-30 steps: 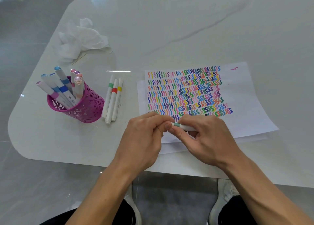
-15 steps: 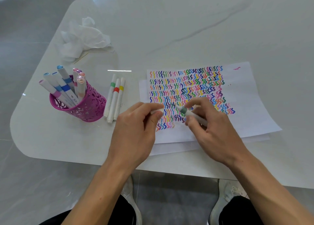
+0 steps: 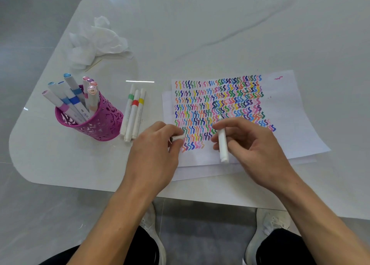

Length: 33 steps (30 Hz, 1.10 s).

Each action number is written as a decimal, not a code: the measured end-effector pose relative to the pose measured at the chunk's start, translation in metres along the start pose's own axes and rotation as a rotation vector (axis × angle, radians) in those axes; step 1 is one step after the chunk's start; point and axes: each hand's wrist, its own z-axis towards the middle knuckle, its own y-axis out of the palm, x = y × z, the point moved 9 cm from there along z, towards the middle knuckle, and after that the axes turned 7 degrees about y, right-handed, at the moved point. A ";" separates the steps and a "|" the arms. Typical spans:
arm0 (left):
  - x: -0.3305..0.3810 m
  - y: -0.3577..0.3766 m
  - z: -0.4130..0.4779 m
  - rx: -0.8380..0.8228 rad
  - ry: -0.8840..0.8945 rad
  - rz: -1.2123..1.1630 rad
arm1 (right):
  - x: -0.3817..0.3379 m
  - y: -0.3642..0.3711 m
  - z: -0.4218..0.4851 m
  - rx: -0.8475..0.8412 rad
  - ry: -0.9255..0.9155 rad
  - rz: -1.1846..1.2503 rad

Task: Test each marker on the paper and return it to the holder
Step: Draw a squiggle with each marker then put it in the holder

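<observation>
Marker (image 3: pixel 222 144), white barrel: the right hand (image 3: pixel 254 144) is gripping it between thumb and curled fingers, over the lower rows of squiggles on the paper (image 3: pixel 290 124). The nib end is pointing away from the person; I cannot tell whether it is touching the sheet. The left hand (image 3: pixel 154 150) is pinching the loose cap (image 3: pixel 177 138) at the paper's left edge.

Judged step: uncapped and lining up for the test stroke. The next move is calling for a tilt into a writing grip, with the nib going down on the blank strip right of the short bottom row. After that come recapping and a reach well left to the pink holder (image 3: pixel 100 122). Three banded markers (image 3: pixel 133 114) are lying just beside the holder, probably waiting their turn.
</observation>
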 end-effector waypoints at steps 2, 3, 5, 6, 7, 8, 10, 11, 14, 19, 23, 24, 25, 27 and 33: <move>0.001 0.002 0.000 -0.002 0.001 0.002 | 0.001 0.004 -0.002 -0.023 0.000 -0.047; 0.001 0.002 -0.001 -0.003 0.001 0.006 | 0.001 0.005 -0.003 -0.027 0.007 -0.045; 0.002 0.003 0.000 -0.006 0.002 0.016 | 0.000 0.006 -0.004 -0.016 0.010 -0.010; 0.001 0.004 0.000 -0.010 0.005 0.019 | 0.000 0.006 -0.005 -0.004 0.007 0.020; 0.001 0.004 0.000 -0.017 0.007 0.024 | 0.001 0.006 -0.005 0.004 0.006 0.056; 0.001 0.005 0.000 -0.023 0.008 0.031 | 0.002 0.006 -0.005 0.006 0.010 0.093; 0.000 0.005 -0.001 -0.029 0.009 0.046 | 0.006 0.009 -0.005 -0.001 0.022 0.145; -0.001 0.006 -0.001 -0.031 0.008 0.054 | 0.008 0.011 -0.006 -0.004 0.024 0.155; -0.001 0.008 0.000 -0.040 0.015 0.072 | 0.011 0.011 -0.007 0.024 0.028 0.157; 0.000 0.010 -0.001 -0.038 0.032 0.088 | 0.016 0.009 -0.007 0.065 0.063 0.218; 0.001 0.009 0.000 -0.021 0.037 0.070 | 0.017 0.011 -0.008 0.078 0.067 0.191; 0.001 0.009 0.000 -0.020 0.036 0.070 | 0.017 0.011 -0.007 0.079 0.070 0.181; 0.001 0.010 0.000 -0.020 0.036 0.072 | 0.017 0.011 -0.007 0.079 0.073 0.173; 0.000 0.009 0.000 -0.019 0.034 0.068 | 0.018 0.012 -0.006 0.082 0.077 0.151; 0.000 0.009 0.001 -0.009 0.020 0.067 | 0.017 0.014 -0.005 0.077 0.082 0.125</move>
